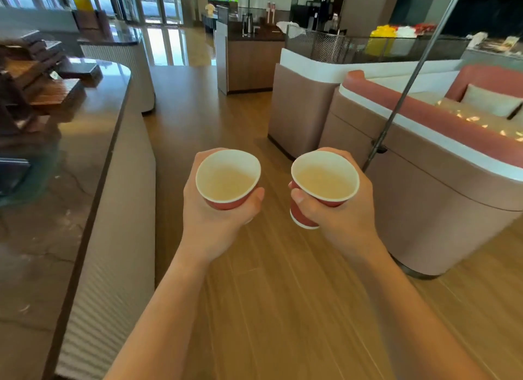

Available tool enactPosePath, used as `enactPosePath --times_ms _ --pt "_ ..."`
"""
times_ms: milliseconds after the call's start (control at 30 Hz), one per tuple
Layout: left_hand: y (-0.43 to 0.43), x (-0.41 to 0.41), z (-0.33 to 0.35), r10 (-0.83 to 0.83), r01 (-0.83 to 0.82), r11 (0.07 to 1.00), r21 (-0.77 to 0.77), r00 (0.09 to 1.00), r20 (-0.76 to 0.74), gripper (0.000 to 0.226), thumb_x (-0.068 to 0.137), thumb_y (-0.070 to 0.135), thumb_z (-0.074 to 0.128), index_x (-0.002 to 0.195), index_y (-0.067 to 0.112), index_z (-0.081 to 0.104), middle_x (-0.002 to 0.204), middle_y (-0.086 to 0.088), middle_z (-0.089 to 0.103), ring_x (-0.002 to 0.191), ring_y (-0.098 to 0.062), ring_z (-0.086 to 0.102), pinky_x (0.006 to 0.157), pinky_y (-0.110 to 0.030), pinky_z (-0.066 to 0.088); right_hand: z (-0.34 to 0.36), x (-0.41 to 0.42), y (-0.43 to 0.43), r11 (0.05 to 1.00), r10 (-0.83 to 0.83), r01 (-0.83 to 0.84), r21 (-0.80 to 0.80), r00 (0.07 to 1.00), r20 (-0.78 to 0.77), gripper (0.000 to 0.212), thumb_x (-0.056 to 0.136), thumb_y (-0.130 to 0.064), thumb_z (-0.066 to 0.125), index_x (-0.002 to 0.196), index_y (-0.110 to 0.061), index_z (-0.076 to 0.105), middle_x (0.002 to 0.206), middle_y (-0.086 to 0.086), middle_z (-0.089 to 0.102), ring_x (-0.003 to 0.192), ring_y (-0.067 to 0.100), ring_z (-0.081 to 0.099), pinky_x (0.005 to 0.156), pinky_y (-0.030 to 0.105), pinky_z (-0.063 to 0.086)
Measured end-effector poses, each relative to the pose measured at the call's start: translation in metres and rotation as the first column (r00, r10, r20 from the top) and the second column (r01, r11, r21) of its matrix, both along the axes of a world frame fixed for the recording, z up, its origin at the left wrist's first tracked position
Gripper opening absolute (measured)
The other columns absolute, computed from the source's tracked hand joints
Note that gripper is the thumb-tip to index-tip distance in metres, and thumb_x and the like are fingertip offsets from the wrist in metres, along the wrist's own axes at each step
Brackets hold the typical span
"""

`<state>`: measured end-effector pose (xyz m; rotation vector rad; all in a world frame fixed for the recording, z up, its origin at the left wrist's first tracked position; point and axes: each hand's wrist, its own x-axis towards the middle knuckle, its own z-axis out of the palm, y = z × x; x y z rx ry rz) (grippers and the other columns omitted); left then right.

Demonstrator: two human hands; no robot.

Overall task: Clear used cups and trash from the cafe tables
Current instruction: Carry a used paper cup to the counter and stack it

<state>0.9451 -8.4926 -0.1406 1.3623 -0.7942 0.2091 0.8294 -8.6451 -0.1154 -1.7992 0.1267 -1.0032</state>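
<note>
Both bare forearms reach out over the wooden floor [268, 294], each hand wrapping one red paper cup: left hand [210, 212] curls around the left cup [227, 178], right hand [336, 209] around the right cup [325, 181], both upright, likely so the leftover pale drink stays in while carried.

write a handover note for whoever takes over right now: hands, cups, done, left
Left hand: fingers curled round a red paper cup with a white inside.
Right hand: grips a second red paper cup.
Both cups are held over the wooden plank floor, between the dark stone counter and the beige booth seat.
Done: two cups collected.
Left: bin them; no bin in view. Contents unclear.
</note>
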Motion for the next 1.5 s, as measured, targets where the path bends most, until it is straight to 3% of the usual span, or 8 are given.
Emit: enactPosePath --times_ms 167,300,433,700,900,1200,1400,1500 --pt "-0.057 0.095 -0.004 -0.028 0.028 0.999 0.017 1.000 -0.006 0.062 0.071 0.017 0.087 0.123 0.014 0.054 0.112 0.006 0.064 0.109 -0.009 0.065 0.082 -0.012 0.053 -0.008 0.095 -0.054 0.999 0.000 0.000 0.033 1.000 0.002 0.058 0.066 -0.046 0.081 0.118 -0.038 0.056 0.112 -0.020 0.069 0.111 0.015 0.068 0.082 0.019 0.057" --pt "-0.103 0.168 -0.018 -0.027 0.028 0.999 0.020 0.999 -0.037 0.061 0.070 0.035 0.086 0.121 0.028 0.053 0.108 0.027 0.064 0.108 -0.006 0.065 0.081 -0.012 0.053 -0.023 0.173 -0.103 0.998 0.008 -0.009 0.062 1.000 0.010 0.060 0.067 -0.044 0.082 0.120 -0.031 0.057 0.116 0.004 0.071 0.108 0.024 0.070 0.084 0.026 0.060" --pt "-0.159 0.252 -0.025 0.006 -0.006 0.999 0.042 1.000 0.004 0.059 0.071 0.038 0.082 0.120 0.031 0.051 0.107 0.032 0.062 0.109 -0.004 0.064 0.083 -0.011 0.052 -0.038 0.263 -0.164 0.996 0.049 -0.052 0.077 0.998 0.042 0.060 0.068 -0.046 0.081 0.121 -0.032 0.056 0.117 0.004 0.070 0.110 0.024 0.070 0.083 0.022 0.059" --pt "-0.292 0.430 -0.001 0.116 -0.119 0.990 0.069 0.992 0.056 0.064 0.069 0.039 0.083 0.124 0.025 0.052 0.113 0.010 0.063 0.112 -0.010 0.063 0.085 -0.012 0.052 -0.025 0.457 -0.304 0.985 0.118 -0.131 0.110 0.986 0.118 0.060 0.068 -0.044 0.082 0.120 -0.032 0.056 0.117 0.005 0.069 0.111 0.025 0.069 0.083 0.022 0.059" --pt "-0.362 0.537 0.001 0.156 -0.158 0.983 0.096 0.987 0.031 0.064 0.068 0.038 0.086 0.121 0.032 0.051 0.112 0.015 0.063 0.111 -0.004 0.063 0.085 -0.009 0.051 -0.017 0.570 -0.377 0.976 0.172 -0.183 0.119 0.981 0.093 0.061 0.068 -0.042 0.083 0.121 -0.031 0.055 0.117 0.012 0.068 0.109 0.032 0.069 0.083 0.027 0.061" --pt "-0.448 0.743 -0.044 0.155 -0.154 0.988 0.017 0.987 -0.043 0.063 0.070 0.042 0.082 0.123 0.033 0.050 0.109 0.032 0.061 0.114 -0.008 0.062 0.082 -0.011 0.054 -0.052 0.773 -0.457 0.981 0.177 -0.177 0.076 0.984 0.005 0.060 0.068 -0.044 0.083 0.121 -0.033 0.055 0.117 0.007 0.069 0.108 0.028 0.071 0.080 0.021 0.059" --pt "-0.511 0.915 -0.015 0.114 -0.115 0.993 -0.020 0.993 -0.019 0.065 0.070 0.040 0.082 0.125 0.024 0.051 0.114 0.007 0.063 0.111 -0.012 0.063 0.083 -0.013 0.054 -0.020 0.940 -0.512 0.990 0.131 -0.133 0.042 0.989 0.064 0.058 0.068 -0.043 0.081 0.119 -0.036 0.054 0.116 -0.012 0.065 0.114 0.007 0.065 0.080 0.010 0.054" --pt "-0.544 0.985 0.000 0.110 -0.110 0.994 -0.001 0.994 -0.013 0.062 0.070 0.041 0.081 0.123 0.031 0.050 0.114 0.014 0.062 0.111 -0.008 0.063 0.083 -0.012 0.053 -0.010 1.002 -0.541 0.992 0.114 -0.117 0.050 0.992 0.057 0.059 0.069 -0.042 0.081 0.120 -0.035 0.053 0.116 -0.015 0.065 0.115 0.004 0.064 0.081 0.009 0.054"
